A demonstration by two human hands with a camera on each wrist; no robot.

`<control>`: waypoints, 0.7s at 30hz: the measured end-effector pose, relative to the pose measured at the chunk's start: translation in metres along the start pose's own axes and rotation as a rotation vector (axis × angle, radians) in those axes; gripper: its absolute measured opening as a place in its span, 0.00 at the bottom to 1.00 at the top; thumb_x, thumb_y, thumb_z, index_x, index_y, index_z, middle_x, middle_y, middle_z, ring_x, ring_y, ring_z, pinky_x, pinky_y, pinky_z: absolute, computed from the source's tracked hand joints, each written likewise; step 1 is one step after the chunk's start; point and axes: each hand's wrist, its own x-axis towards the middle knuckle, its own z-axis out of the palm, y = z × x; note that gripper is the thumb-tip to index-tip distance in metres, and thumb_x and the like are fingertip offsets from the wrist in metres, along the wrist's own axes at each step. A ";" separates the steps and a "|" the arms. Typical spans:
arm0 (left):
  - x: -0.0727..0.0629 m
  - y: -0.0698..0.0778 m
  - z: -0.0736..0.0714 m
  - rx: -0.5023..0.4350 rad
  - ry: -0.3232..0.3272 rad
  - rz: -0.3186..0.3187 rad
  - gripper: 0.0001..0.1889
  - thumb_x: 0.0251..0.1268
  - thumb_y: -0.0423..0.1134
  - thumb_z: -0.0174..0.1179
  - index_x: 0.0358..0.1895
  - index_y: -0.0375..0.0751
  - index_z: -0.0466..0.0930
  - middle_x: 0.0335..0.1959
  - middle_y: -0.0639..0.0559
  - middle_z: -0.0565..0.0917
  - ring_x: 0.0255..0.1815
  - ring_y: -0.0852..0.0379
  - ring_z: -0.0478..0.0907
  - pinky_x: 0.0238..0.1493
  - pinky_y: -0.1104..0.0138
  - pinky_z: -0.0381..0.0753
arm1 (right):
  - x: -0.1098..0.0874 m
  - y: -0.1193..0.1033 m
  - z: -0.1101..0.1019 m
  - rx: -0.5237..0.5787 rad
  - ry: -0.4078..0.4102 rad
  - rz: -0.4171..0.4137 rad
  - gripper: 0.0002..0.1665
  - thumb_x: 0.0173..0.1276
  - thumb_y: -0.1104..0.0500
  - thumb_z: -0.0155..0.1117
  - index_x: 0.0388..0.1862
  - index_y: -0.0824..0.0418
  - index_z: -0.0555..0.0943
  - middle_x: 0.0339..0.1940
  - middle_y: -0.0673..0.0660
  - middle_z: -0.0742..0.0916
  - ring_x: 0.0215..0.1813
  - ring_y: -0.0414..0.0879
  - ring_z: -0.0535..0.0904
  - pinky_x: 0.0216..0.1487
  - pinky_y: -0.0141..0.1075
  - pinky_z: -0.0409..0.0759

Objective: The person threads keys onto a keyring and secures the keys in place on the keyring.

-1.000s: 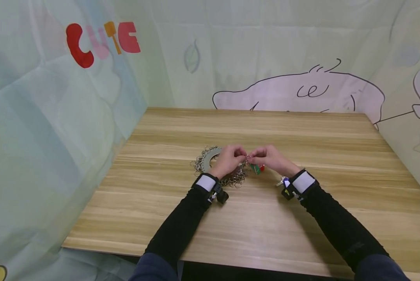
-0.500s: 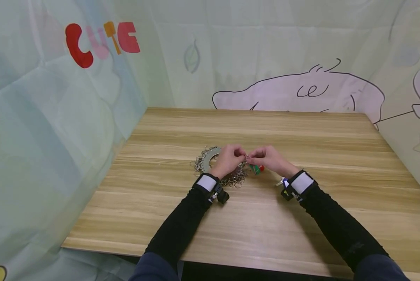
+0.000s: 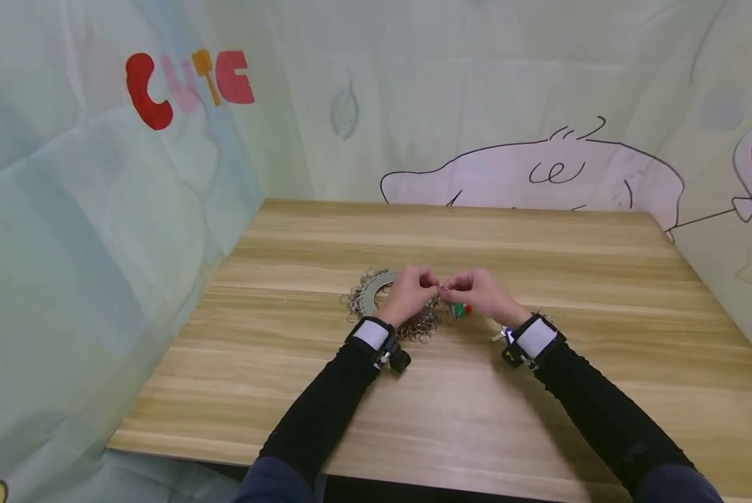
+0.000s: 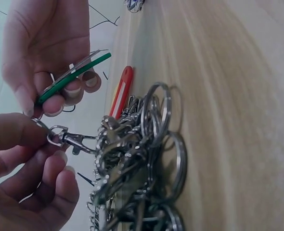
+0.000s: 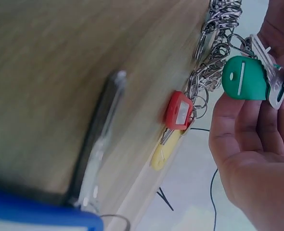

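Observation:
My left hand (image 3: 407, 297) pinches a small metal split ring (image 4: 42, 126) hooked to a swivel clasp (image 4: 74, 140). The clasp runs to a grey ring-shaped holder (image 3: 369, 293), hung all round with several metal clasps and rings (image 4: 168, 159). Close against it, fingertip to fingertip, my right hand (image 3: 484, 293) holds a green key tag (image 5: 245, 79) and a silver key (image 5: 276, 86). The right thumb is right at the split ring, and fingertips partly hide where the key meets it.
A red key tag (image 5: 178, 113) and a yellow one (image 5: 162, 151) lie on the wooden table (image 3: 288, 370) beside the holder. Below my right wrist are a blue key tag (image 5: 41, 211) and its key (image 5: 96, 139). A printed cloth (image 3: 325, 140) hangs behind the table.
The head view has tipped slightly, so everything sits a little lower. Both hands keep pinching at the split ring; the green tag shows slightly less above the table.

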 end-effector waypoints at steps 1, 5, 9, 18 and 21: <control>0.000 -0.001 0.001 0.001 0.005 -0.001 0.02 0.59 0.29 0.61 0.31 0.35 0.83 0.30 0.44 0.86 0.28 0.60 0.76 0.30 0.76 0.73 | 0.000 0.000 0.001 -0.003 0.005 -0.006 0.12 0.67 0.59 0.64 0.42 0.67 0.84 0.40 0.67 0.88 0.37 0.41 0.82 0.40 0.30 0.78; -0.001 -0.001 0.002 0.005 0.029 0.005 0.02 0.58 0.29 0.62 0.31 0.34 0.83 0.30 0.44 0.86 0.28 0.61 0.77 0.30 0.76 0.74 | -0.001 0.002 0.002 -0.020 0.028 -0.030 0.11 0.67 0.60 0.63 0.42 0.68 0.84 0.40 0.66 0.88 0.37 0.40 0.82 0.41 0.29 0.79; 0.000 0.000 0.004 0.019 0.035 0.023 0.02 0.57 0.29 0.62 0.30 0.34 0.83 0.30 0.44 0.86 0.28 0.60 0.77 0.30 0.75 0.74 | -0.002 0.004 0.003 -0.035 0.050 -0.049 0.11 0.66 0.61 0.64 0.41 0.69 0.83 0.38 0.67 0.88 0.34 0.40 0.81 0.37 0.29 0.78; 0.001 0.002 0.003 0.023 0.031 -0.038 0.02 0.57 0.30 0.63 0.30 0.34 0.84 0.29 0.44 0.87 0.27 0.61 0.77 0.29 0.76 0.73 | -0.002 -0.001 0.007 -0.030 0.081 -0.088 0.08 0.65 0.66 0.64 0.39 0.70 0.77 0.36 0.70 0.87 0.33 0.43 0.84 0.32 0.31 0.79; 0.002 0.004 0.003 0.032 0.036 -0.047 0.02 0.56 0.30 0.64 0.30 0.35 0.84 0.29 0.44 0.87 0.26 0.61 0.77 0.28 0.77 0.72 | -0.001 -0.001 0.008 -0.027 0.084 -0.099 0.06 0.64 0.67 0.64 0.37 0.70 0.77 0.36 0.70 0.87 0.35 0.50 0.86 0.31 0.30 0.79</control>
